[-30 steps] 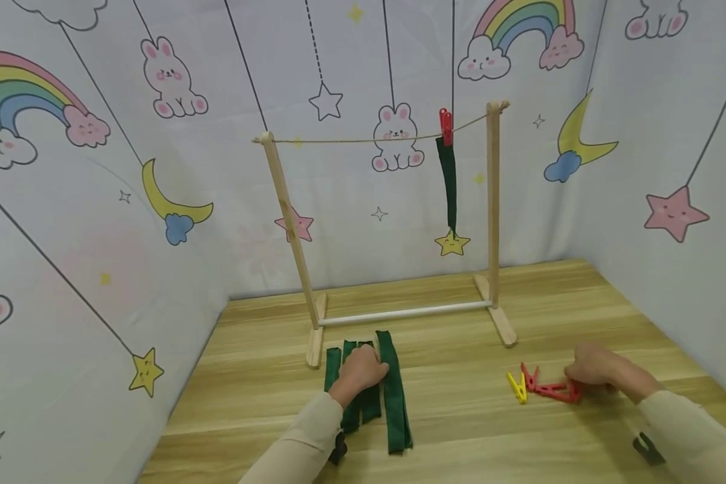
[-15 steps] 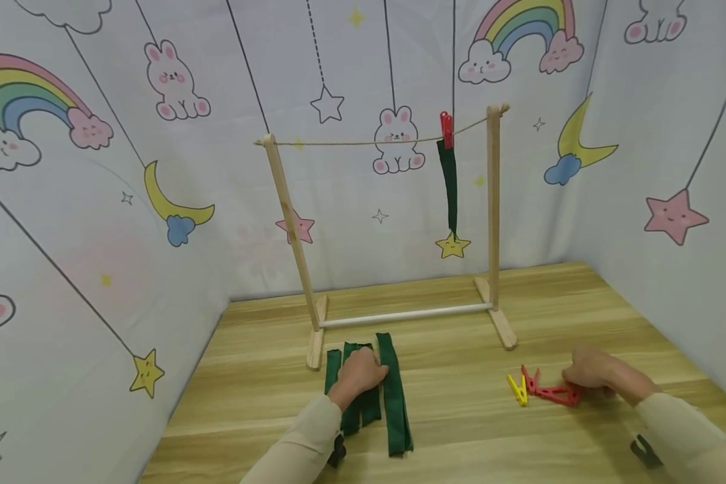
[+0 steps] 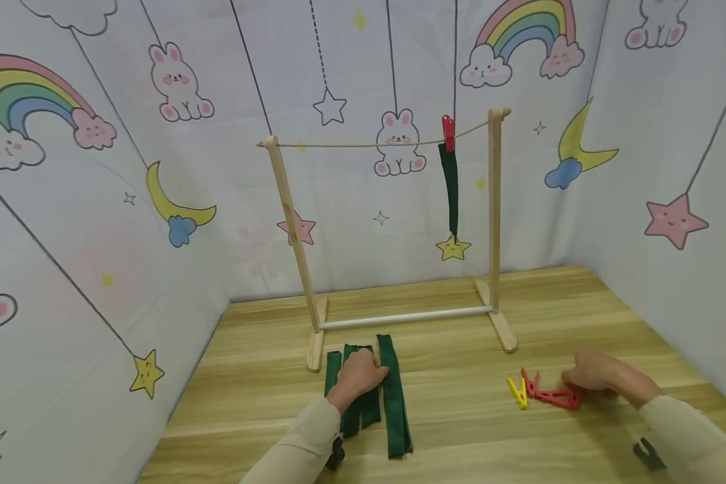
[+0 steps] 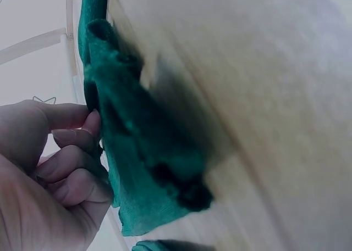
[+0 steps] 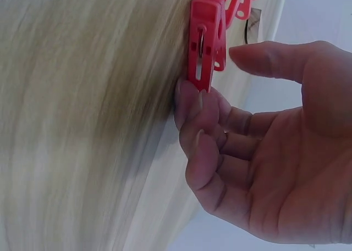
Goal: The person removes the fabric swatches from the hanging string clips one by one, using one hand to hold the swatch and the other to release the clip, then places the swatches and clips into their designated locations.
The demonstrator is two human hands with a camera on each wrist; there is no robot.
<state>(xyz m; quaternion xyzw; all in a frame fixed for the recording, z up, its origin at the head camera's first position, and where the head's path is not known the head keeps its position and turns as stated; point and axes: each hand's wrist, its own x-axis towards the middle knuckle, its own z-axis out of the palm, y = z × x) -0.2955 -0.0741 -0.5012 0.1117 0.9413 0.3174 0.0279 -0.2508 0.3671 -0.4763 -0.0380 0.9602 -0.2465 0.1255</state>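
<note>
In the head view my left hand [image 3: 358, 376] lies over several dark green cloth strips [image 3: 370, 407] on the table. The left wrist view shows its thumb and index finger pinching the edge of one green strip [image 4: 146, 130], with the other fingers curled behind. A longer separate strip [image 3: 394, 403] lies just to the right. My right hand [image 3: 595, 371] is beside a red clothespin [image 3: 558, 398]. Up close, its bent fingertips touch the end of a red clothespin [image 5: 203, 42], while the thumb stands apart from it.
A wooden stand [image 3: 495, 208] carries a string [image 3: 339, 144] between two posts. One green strip [image 3: 450, 188] hangs there from a red clothespin [image 3: 448, 133]. A yellow clothespin [image 3: 518, 392] and another red one [image 3: 529, 382] lie left of my right hand. Patterned cloth walls surround the table.
Both hands stay almost in place, the left on the green strips and the right by the red clothespin. The head view has tilted slightly upward.
</note>
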